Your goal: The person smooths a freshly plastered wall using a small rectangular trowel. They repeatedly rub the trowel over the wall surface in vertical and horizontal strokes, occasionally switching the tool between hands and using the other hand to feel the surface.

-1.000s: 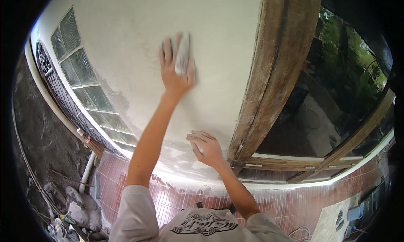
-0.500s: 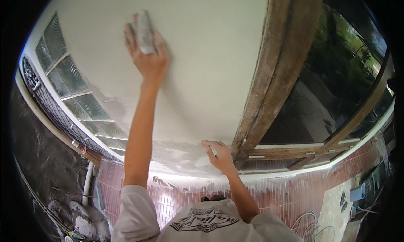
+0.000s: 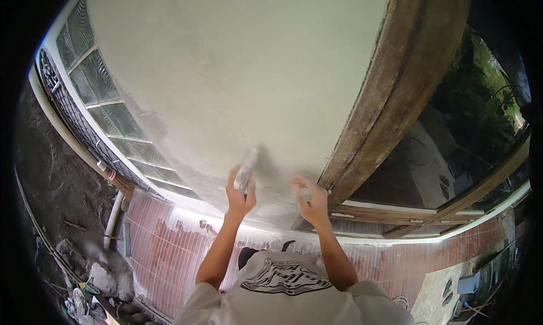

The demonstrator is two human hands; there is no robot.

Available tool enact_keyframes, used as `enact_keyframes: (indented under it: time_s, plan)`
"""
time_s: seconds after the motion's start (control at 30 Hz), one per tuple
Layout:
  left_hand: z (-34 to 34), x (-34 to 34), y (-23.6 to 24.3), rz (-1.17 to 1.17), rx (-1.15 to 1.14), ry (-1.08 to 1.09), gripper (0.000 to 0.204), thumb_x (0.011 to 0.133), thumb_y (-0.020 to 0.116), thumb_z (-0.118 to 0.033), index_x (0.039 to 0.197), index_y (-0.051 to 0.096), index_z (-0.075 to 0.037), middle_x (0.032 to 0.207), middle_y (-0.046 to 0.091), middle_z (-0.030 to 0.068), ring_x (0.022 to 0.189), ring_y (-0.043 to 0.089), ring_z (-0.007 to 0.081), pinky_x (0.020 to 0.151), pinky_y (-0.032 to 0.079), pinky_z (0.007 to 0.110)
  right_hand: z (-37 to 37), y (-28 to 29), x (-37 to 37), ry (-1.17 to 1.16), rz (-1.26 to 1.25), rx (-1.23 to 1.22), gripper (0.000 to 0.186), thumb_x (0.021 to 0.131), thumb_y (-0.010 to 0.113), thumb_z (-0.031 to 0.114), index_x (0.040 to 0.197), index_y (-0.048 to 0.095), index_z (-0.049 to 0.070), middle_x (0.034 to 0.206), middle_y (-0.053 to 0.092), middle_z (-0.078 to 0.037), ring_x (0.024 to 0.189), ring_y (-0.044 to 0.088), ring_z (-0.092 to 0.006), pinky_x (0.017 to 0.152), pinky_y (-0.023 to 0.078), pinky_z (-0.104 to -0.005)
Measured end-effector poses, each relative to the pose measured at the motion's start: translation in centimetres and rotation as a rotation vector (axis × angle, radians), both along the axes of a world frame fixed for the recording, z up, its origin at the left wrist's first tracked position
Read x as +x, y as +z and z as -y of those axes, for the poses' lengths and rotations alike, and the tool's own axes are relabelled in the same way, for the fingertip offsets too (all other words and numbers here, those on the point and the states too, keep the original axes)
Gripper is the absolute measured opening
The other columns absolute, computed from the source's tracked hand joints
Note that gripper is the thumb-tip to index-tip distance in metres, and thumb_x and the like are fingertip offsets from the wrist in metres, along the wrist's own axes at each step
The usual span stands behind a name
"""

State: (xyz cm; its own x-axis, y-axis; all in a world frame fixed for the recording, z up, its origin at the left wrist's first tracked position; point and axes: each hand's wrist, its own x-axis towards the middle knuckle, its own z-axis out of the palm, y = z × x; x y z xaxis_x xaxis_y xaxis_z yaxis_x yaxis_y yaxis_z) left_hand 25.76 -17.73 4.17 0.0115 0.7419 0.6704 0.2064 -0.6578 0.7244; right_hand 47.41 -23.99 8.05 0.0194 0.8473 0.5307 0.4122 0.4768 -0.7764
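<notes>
Left of the wooden frame (image 3: 396, 93), fingers of the left hand (image 3: 241, 197) grip a whitish block (image 3: 246, 172); the right hand (image 3: 313, 203), beside the frame, curls its fingers, contents unclear. Glass blocks (image 3: 97, 77) stand farther left of it.

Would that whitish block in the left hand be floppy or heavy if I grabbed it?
The block is probably stiff: it looks straight where it sticks out past the left hand. It's likely light, since one hand holds it. It might feel slippery, because its patchy surface looks dusty.
</notes>
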Motion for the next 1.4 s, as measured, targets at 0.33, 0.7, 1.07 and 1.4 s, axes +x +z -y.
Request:
enact_keyframes:
  time_s: [0.33, 0.7, 1.07, 1.4]
  plan:
    - [-0.8, -2.7, 5.7, -0.373, -0.399, -0.765, 0.018, 0.084, 0.072, -0.002, 0.102, 0.071, 0.002, 0.099, 0.074, 0.0109, 0.086, 0.069, 0.0172, 0.080, 0.052, 0.028, -0.7, 3.6, -2.5, 0.571, -0.069, -0.201, 0.058, 0.096, 0.061, 0.028, 0.143, 0.046, -0.003, 0.147, 0.048, -0.023, 0.138, 0.045, -0.0303, 0.110, 0.037, -0.0359]
    - [-7.0, -10.2, 13.2, -0.137, 0.255, -0.277, 0.036, 0.090, 0.062, -0.004, 0.125, 0.064, 0.000, 0.115, 0.072, 0.0148, 0.094, 0.072, 0.0263, 0.084, 0.057, 0.035, -3.7, 12.2, -10.0, -0.735, 0.307, 0.625, 0.027, 0.091, 0.060, 0.005, 0.116, 0.064, -0.005, 0.100, 0.068, -0.023, 0.085, 0.068, -0.0387, 0.073, 0.055, -0.0375]
    - [-19.6, -23.5, 14.2, -0.512, 0.854, 0.566, 0.052, 0.100, 0.040, -0.036, 0.146, 0.051, -0.014, 0.160, 0.031, 0.0181, 0.147, 0.018, 0.0504, 0.119, 0.009, 0.061, -18.8, 11.1, -22.5, -1.111, 0.493, 0.740, 0.063, 0.100, 0.041, 0.034, 0.152, 0.034, -0.001, 0.158, 0.032, -0.023, 0.150, 0.019, -0.0417, 0.121, 0.012, -0.0547]
    - [-20.3, -24.2, 7.4, -0.565, 0.919, 0.617, 0.054, 0.102, 0.038, -0.038, 0.150, 0.045, -0.015, 0.161, 0.030, 0.0166, 0.148, 0.016, 0.0499, 0.119, 0.007, 0.061, -16.9, 6.3, -18.6, -1.473, -0.389, 0.490, 0.064, 0.105, 0.036, 0.030, 0.155, 0.017, -0.005, 0.164, 0.013, -0.023, 0.152, 0.007, -0.0404, 0.123, 0.003, -0.0457]
